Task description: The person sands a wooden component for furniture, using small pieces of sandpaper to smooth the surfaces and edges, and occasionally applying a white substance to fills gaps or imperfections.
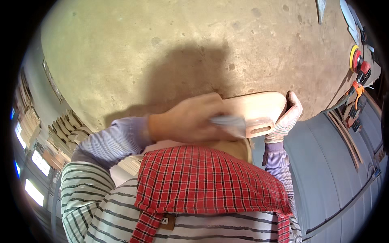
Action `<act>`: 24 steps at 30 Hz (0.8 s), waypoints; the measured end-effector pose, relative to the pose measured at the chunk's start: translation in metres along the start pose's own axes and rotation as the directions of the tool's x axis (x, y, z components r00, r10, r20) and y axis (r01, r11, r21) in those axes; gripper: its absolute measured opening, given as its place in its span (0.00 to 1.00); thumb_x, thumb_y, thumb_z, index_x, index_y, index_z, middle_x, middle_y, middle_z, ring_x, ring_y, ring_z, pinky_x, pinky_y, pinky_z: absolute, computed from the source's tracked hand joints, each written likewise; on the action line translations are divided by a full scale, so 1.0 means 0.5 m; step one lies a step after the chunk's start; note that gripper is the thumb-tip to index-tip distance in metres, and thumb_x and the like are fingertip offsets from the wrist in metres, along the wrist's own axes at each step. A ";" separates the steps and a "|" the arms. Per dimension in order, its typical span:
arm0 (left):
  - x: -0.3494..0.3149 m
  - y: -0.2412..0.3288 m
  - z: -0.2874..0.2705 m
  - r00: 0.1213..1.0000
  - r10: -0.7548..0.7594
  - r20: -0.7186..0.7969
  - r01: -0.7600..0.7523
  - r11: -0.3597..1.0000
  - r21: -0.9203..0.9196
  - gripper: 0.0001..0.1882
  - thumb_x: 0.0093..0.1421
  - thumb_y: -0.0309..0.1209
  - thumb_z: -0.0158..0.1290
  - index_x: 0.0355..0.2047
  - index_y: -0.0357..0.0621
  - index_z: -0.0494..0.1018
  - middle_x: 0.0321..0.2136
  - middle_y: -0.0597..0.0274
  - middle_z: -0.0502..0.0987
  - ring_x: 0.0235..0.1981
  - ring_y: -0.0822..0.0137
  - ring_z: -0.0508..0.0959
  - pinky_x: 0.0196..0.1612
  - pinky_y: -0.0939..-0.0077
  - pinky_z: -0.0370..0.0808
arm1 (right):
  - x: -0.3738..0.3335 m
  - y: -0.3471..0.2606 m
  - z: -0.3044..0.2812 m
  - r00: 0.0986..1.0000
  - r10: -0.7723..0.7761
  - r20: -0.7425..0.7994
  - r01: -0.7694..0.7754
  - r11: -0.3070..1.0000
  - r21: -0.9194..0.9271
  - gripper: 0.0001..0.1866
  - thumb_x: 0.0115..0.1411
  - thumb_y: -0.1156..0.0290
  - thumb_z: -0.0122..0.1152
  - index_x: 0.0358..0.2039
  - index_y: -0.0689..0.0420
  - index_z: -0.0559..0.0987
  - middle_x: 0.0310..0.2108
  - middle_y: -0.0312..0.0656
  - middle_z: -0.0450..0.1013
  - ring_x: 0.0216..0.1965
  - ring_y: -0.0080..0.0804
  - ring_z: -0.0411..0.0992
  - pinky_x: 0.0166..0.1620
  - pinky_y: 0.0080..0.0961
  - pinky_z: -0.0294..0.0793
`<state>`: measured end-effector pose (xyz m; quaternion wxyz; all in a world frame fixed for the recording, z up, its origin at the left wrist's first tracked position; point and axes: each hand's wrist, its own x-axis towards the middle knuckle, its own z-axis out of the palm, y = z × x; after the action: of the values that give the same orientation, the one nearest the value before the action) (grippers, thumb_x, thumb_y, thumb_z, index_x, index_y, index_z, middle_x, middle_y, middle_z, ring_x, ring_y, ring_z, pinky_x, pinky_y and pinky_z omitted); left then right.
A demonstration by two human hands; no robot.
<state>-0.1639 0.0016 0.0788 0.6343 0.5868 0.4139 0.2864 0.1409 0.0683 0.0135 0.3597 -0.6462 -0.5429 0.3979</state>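
Observation:
A pale wooden piece (259, 104) with a rounded end and a slot-shaped hole lies at the near edge of the worktable (121, 48). My right hand (288, 117) is wrapped round its rounded right end, thumb at the far side. Across the left part of the wood is my left hand (188, 117), smeared by motion. Its closed fingers hold a thin grey sheet (229, 120), perhaps sandpaper, against or just over the wood. Blur hides the exact contact. The hand also covers the wood's left end.
On the table's right side is a round sander (355, 59) with a yellow rim, near an orange-handled tool (358, 90). Long wooden strips (344, 135) lie at the right. Several curved wooden pieces (67, 127) are stacked at the left, below table height.

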 end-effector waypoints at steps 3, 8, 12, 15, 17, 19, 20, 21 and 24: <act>0.041 -0.005 0.040 0.970 0.239 -0.046 -0.235 0.968 0.089 0.16 0.53 0.30 0.61 0.42 0.40 0.75 0.53 0.49 0.73 0.49 0.50 0.77 0.46 0.61 0.78 | -0.001 -0.016 0.004 1.000 0.005 -0.004 -0.005 0.998 -0.055 0.25 0.74 0.53 0.38 0.52 0.62 0.73 0.53 0.44 0.65 0.55 0.36 0.68 0.61 0.36 0.66; 0.043 -0.021 0.051 0.946 0.306 0.105 -0.311 0.950 0.034 0.14 0.51 0.32 0.62 0.35 0.37 0.74 0.58 0.48 0.70 0.49 0.51 0.77 0.49 0.59 0.76 | -0.007 -0.006 0.002 0.999 0.026 -0.028 -0.024 0.999 0.037 0.25 0.74 0.54 0.38 0.53 0.62 0.73 0.54 0.43 0.64 0.55 0.36 0.67 0.62 0.37 0.67; 0.090 -0.017 0.051 0.923 0.369 0.107 -0.373 0.927 0.025 0.13 0.54 0.29 0.58 0.38 0.33 0.76 0.59 0.45 0.69 0.43 0.49 0.79 0.45 0.62 0.78 | 0.003 -0.004 -0.001 1.000 0.009 0.023 -0.008 1.000 -0.027 0.24 0.74 0.55 0.38 0.54 0.61 0.72 0.54 0.43 0.64 0.55 0.35 0.68 0.62 0.37 0.67; 0.094 -0.012 0.051 0.920 0.389 0.042 -0.390 0.920 0.023 0.12 0.57 0.29 0.56 0.36 0.31 0.77 0.58 0.45 0.71 0.44 0.51 0.80 0.44 0.63 0.78 | 0.001 -0.006 -0.004 1.000 -0.018 0.021 0.019 0.998 -0.053 0.24 0.74 0.54 0.38 0.54 0.61 0.73 0.53 0.43 0.65 0.55 0.36 0.68 0.62 0.36 0.67; 0.084 -0.017 0.044 0.922 0.384 0.055 -0.385 0.923 0.019 0.11 0.57 0.30 0.57 0.36 0.34 0.76 0.59 0.43 0.69 0.48 0.51 0.78 0.44 0.63 0.78 | -0.002 -0.006 -0.003 1.000 0.000 0.002 0.000 0.999 -0.041 0.25 0.74 0.54 0.38 0.54 0.62 0.73 0.53 0.44 0.65 0.55 0.36 0.68 0.61 0.36 0.67; 0.064 -0.025 0.037 0.926 0.364 0.100 -0.368 0.930 0.022 0.11 0.57 0.32 0.60 0.37 0.40 0.74 0.61 0.39 0.66 0.54 0.52 0.76 0.46 0.64 0.79 | 0.000 -0.004 -0.002 1.000 0.009 -0.001 -0.009 1.000 -0.027 0.25 0.74 0.54 0.38 0.53 0.62 0.73 0.53 0.44 0.66 0.55 0.35 0.68 0.61 0.36 0.67; 0.060 -0.027 0.034 0.936 0.321 0.141 -0.326 0.945 0.008 0.11 0.57 0.32 0.59 0.37 0.40 0.74 0.61 0.41 0.66 0.54 0.52 0.76 0.45 0.64 0.79 | 0.000 -0.003 0.000 1.000 0.012 -0.002 -0.012 1.000 -0.020 0.25 0.74 0.53 0.38 0.53 0.62 0.73 0.53 0.44 0.66 0.55 0.35 0.68 0.61 0.36 0.67; 0.061 -0.021 0.025 0.942 0.280 0.185 -0.284 0.959 -0.003 0.11 0.57 0.32 0.59 0.38 0.40 0.74 0.62 0.42 0.66 0.55 0.52 0.76 0.44 0.65 0.80 | 0.000 -0.003 0.001 1.000 0.014 -0.007 -0.014 1.000 -0.013 0.25 0.74 0.53 0.38 0.53 0.62 0.73 0.53 0.44 0.66 0.55 0.35 0.68 0.61 0.36 0.67; 0.094 -0.023 0.047 0.928 0.346 0.137 -0.353 0.935 0.030 0.12 0.58 0.32 0.58 0.40 0.41 0.74 0.62 0.46 0.67 0.53 0.54 0.77 0.41 0.66 0.81 | -0.001 -0.001 -0.007 0.999 -0.026 0.019 0.027 0.998 -0.056 0.25 0.74 0.54 0.38 0.53 0.62 0.73 0.53 0.44 0.66 0.55 0.35 0.68 0.61 0.36 0.67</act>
<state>-0.1219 0.0279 0.0579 0.5824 0.6855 0.2683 0.3448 0.1435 0.0678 0.0155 0.3415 -0.6451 -0.5658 0.3836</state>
